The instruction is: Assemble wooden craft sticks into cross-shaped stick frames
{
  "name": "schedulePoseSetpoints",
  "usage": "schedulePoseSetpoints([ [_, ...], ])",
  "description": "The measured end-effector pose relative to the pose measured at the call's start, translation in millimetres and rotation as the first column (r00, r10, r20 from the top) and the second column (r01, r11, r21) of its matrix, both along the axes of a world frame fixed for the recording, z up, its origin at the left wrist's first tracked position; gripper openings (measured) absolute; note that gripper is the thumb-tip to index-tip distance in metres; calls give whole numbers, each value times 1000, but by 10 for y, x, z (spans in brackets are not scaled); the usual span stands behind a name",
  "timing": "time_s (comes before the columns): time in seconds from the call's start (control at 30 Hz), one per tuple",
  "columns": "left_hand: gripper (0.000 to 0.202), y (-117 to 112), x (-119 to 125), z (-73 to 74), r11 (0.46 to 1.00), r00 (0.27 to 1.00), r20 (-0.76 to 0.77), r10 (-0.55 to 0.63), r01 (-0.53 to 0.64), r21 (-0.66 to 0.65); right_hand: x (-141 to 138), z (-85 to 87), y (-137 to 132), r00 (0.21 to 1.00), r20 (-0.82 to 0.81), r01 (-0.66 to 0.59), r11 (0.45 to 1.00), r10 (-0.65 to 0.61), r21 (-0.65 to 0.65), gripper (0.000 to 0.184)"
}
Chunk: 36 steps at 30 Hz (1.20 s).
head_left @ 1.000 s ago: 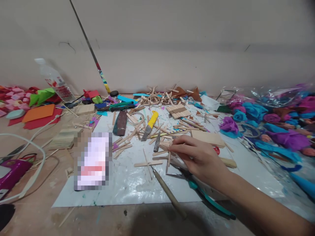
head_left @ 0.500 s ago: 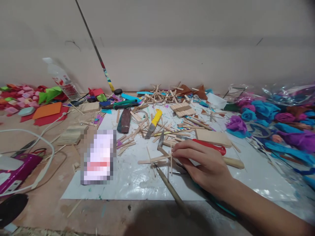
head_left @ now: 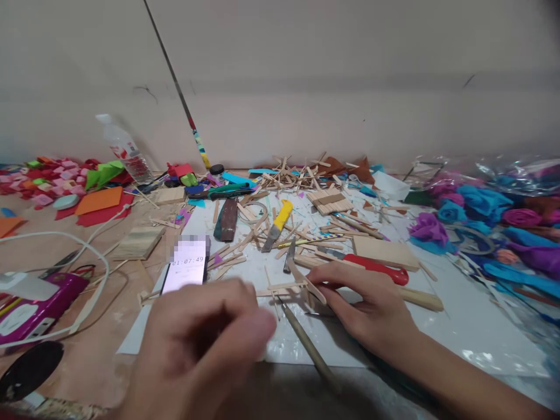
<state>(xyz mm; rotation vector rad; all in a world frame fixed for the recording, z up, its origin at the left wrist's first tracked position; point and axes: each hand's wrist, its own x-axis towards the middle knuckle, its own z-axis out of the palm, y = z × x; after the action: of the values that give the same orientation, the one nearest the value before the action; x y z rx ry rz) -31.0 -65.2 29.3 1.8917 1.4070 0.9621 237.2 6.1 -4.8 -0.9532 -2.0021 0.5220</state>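
The right hand [head_left: 371,297] pinches a craft stick [head_left: 312,284] above the white sheet [head_left: 455,326]; probably light, stiff yet snappable, it suits a hold mid-length. The left hand [head_left: 201,344] curls, too blurred to tell whether it holds anything.

A craft workspace, set up against a plain, marked wall [head_left: 328,81]. From where I stand, a stained brown surface [head_left: 96,356] carries a white protective sheet [head_left: 441,341], strewn with craft sticks [head_left: 293,179], flat wood blocks [head_left: 385,252] and a yellow-handled cutting knife [head_left: 284,216]. Blue and purple crepe-like flowers [head_left: 429,229] crowd the right; bright folded pieces [head_left: 61,179] and a purple power strip [head_left: 67,294] sit left.
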Motion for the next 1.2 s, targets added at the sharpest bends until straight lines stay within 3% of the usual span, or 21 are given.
schedulePoseSetpoints([
  [0.03,32,171,48,73,998,999,-35,-30,32,46,-4,9,-10,1000,-5,25,999,-25,-38,17],
  [0.1,18,471,127,116,931,952,-303,-47,152,332,-17,41,-27,999,-9,53,994,-54,-98,15],
  [0.13,22,583,157,87,900,903,-421,-82,249,359,-26,63,-31,998,-14,56,989,-59,-134,13],
  [0.2,20,713,196,-33,885,856,-483,-187,360,296,-48,105,-33,998,-28,42,977,-48,-210,11],
  [0.33,23,714,226,-266,892,893,-293,-340,405,198,-82,132,-19,999,-42,-13,947,0,-321,12],
  [0.43,19,670,258,-293,909,914,-178,-364,390,148,-90,83,-27,999,-3,-41,941,43,-336,15],
  [0.53,12,654,314,-251,948,948,-7,-318,318,1,-91,16,-62,999,47,-18,978,28,-209,15],
  [0.63,16,638,364,-220,958,960,235,-152,201,-204,-97,-19,-100,996,83,-13,999,16,-41,16],
  [0.7,32,624,377,-212,937,936,352,-14,135,-321,-105,-21,-115,996,88,-5,999,1,39,16],
  [0.77,40,608,373,-209,910,925,379,34,128,-394,-117,-14,-120,996,80,29,997,-35,76,16],
  [0.87,49,583,361,-210,842,929,364,-70,251,-478,-138,-1,-118,995,69,69,997,-72,46,15],
  [0.97,46,562,360,-226,743,870,473,-141,409,-530,-159,16,-115,995,84,57,998,-55,-19,14],
  [1.07,43,566,364,-240,701,823,562,-84,450,-553,-174,32,-119,993,97,76,996,-73,-34,14],
  [1.2,42,598,375,-258,676,814,578,-54,456,-579,-190,20,-130,985,113,132,991,-130,-10,11],
])
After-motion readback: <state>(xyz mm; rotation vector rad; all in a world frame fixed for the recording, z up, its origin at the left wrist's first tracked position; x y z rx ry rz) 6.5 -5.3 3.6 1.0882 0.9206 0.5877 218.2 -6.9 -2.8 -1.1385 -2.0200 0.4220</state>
